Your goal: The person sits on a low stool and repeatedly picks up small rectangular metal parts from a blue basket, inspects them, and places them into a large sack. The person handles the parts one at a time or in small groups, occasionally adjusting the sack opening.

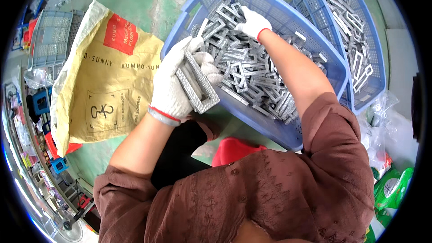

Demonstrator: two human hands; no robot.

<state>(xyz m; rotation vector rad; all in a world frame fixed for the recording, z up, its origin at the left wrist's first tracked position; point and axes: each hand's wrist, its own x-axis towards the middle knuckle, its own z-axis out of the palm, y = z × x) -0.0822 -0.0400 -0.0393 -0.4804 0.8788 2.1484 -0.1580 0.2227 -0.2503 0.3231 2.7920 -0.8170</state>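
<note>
Head view: from my remote station I count two gloved hands at work around one large blue basket, right of centre. The left hand is closed round a grey rectangular frame, held tilted by the basket's near left corner; I confirm one frame there and cannot tell whether another is stacked against it. The right hand reaches into the far part of the basket, at the heaped frames; its fingertips are obscured, so I cannot tell whether it grips a piece.

I judge the step in hand to be picking frames from the heap. In my assessment, the next move calls for a secure pinch on a single frame, worked free of its tangled neighbours.

Count: two blue baskets, the second basket standing at far right, also loaded with frames; one yellow sack at left; one red stool, partly hidden, on the near side. Loose frames are many, overlapping too heavily for me to number.
</note>
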